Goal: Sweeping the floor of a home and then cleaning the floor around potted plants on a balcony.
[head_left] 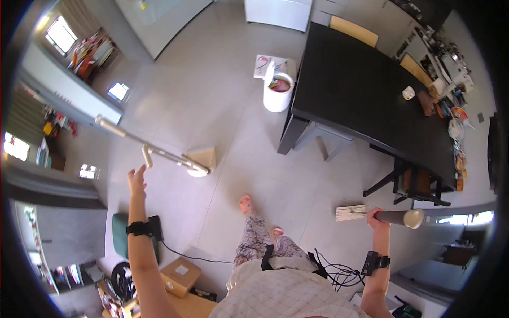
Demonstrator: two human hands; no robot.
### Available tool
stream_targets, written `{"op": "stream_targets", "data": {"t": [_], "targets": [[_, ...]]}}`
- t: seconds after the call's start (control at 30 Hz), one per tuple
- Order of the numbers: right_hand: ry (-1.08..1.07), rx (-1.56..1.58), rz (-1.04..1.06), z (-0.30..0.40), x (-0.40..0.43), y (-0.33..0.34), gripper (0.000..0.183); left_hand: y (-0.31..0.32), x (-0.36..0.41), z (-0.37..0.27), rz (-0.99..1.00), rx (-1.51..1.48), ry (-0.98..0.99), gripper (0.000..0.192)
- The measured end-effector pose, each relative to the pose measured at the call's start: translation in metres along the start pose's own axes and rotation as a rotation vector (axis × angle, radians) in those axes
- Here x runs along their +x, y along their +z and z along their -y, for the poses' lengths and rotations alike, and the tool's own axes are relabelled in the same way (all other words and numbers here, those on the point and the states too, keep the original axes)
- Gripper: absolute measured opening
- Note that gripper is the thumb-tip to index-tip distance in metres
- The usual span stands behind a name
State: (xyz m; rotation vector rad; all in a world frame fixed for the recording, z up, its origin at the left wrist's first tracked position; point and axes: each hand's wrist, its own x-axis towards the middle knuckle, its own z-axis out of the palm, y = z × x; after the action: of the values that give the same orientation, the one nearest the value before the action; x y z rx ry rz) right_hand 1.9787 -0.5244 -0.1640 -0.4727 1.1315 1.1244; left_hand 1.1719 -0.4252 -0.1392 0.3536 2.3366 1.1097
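Note:
My left hand (137,181) reaches out at the left, fingers apart, holding nothing. Just beyond its fingertips stands a long-handled dustpan (202,159); its pale pole (135,139) carries a side grip (147,155). Whether a fingertip touches that grip cannot be told. At the right, my right hand (377,219) is closed around the grey handle (393,217) of a floor-cleaning tool, seen nearly end-on with its cream cap towards me. Its pale ribbed head (350,213) is low by the floor; it looks like a mop or broom.
Ahead right stands a black table (370,87) with a grey stool (324,139) beneath. A white bin (277,93) with raised lid stands beside it. Behind me are a cardboard box (181,276), a green object (120,234) and looped black cable (342,272). Another cable (195,257) trails from my left forearm device.

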Motion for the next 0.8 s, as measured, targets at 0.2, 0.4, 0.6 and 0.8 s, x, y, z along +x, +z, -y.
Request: {"op": "stream_targets", "data": {"t": [0.2, 0.4, 0.6, 0.8], "targets": [[0.058, 0.114, 0.032, -0.094, -0.079, 0.023, 0.021, 0.054, 0.095, -0.019, 0.227, 0.137, -0.126, 0.08], [0.184, 0.12, -0.018, -0.174, -0.122, 0.046, 0.034, 0.086, 0.162, 0.006, 0.332, -0.29, -0.122, 0.066], [0.305, 0.097, 0.046, -0.183, -0.082, 0.058, 0.037, 0.084, 0.123, 0.025, 0.34, -0.301, -0.085, 0.052], [0.31, -0.07, -0.002, -0.143, -0.042, 0.067, 0.041, 0.056, -0.027, 0.034, 0.12, -0.36, -0.079, 0.05]]}}
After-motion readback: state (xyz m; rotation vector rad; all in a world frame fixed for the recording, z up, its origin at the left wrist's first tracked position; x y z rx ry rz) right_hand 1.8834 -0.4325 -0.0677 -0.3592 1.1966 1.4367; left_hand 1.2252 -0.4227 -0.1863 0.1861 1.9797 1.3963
